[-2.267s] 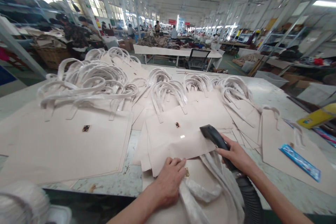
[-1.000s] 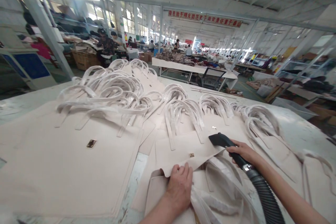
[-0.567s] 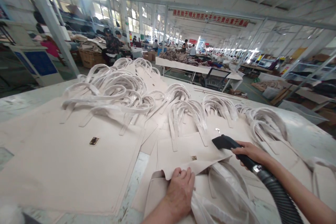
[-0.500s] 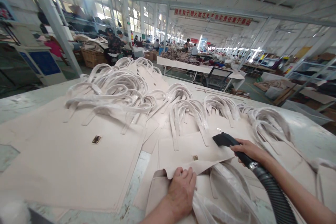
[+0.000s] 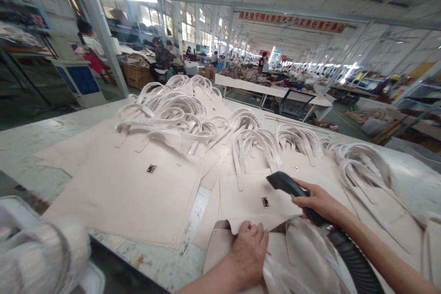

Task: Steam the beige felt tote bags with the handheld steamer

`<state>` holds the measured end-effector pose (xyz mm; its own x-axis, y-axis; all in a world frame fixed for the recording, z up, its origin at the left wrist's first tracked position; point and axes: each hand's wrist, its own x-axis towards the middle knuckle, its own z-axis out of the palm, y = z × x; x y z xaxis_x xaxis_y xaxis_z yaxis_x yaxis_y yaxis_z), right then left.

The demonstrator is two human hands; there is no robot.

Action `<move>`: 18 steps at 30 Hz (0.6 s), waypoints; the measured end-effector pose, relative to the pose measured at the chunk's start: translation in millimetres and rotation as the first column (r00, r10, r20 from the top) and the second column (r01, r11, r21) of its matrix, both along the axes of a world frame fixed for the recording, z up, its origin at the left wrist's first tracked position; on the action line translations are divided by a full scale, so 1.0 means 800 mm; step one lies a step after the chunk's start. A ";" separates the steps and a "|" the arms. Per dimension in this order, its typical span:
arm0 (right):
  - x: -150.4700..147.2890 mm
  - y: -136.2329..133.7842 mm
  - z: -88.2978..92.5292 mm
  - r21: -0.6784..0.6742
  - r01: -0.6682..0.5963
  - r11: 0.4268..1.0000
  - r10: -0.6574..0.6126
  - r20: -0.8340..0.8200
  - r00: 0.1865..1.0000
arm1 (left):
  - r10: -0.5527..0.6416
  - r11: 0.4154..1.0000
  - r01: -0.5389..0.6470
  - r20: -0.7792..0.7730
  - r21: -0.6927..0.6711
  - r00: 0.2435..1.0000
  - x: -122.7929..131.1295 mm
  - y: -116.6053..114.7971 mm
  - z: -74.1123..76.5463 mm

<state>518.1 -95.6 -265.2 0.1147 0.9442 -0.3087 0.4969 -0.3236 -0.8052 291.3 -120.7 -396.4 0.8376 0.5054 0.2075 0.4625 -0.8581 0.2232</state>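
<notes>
My right hand (image 5: 319, 200) is closed round a black vacuum nozzle (image 5: 284, 181). A ribbed black hose (image 5: 354, 259) runs from it toward the bottom edge. The nozzle's flat tip is over a beige bag panel (image 5: 241, 202), close to a small gold metal plate (image 5: 265, 202). My left hand (image 5: 248, 250) has its fingers curled over the near edge of that panel; the thumb is hidden. Under the panel lies another beige piece with plastic-wrapped handles (image 5: 306, 248), partly covered by my right arm and the hose.
Stacked bag panels with a gold plate (image 5: 138, 197) and looped wrapped straps (image 5: 172, 110) fill the table's left side. More strap bundles (image 5: 365, 165) lie at the right. A blurred white bundle (image 5: 44, 252) is at lower left. People sit and stand beyond the table (image 5: 62, 121).
The nozzle has shifted left over the panel, nearer the gold plate. The view has turned left, bringing the white bundle further into sight. My left hand keeps its hold on the panel edge.
</notes>
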 end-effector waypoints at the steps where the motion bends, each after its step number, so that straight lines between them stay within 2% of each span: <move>1: -0.021 0.003 -0.005 -0.022 -0.075 0.997 0.074 -0.048 0.996 | 0.007 1.000 -0.007 0.008 0.003 1.000 0.000 -0.001 0.000; 3: -0.058 0.014 -0.018 -0.052 -0.162 0.986 0.157 -0.085 0.984 | 0.019 1.000 -0.020 0.046 0.013 0.999 -0.002 -0.001 -0.001; 6: -0.095 0.036 -0.029 -0.093 -0.212 0.973 0.206 -0.070 0.976 | 0.030 0.999 -0.033 0.099 0.034 0.995 -0.006 0.001 -0.006; 14: -0.154 0.107 -0.032 -0.142 -0.317 0.938 0.313 -0.050 0.949 | 0.003 1.000 -0.003 0.010 0.020 1.000 0.000 0.003 -0.019; 18: -0.173 0.116 -0.027 -0.142 -0.345 0.928 0.344 -0.030 0.938 | 0.018 0.998 -0.019 0.023 0.060 1.000 -0.003 0.001 -0.017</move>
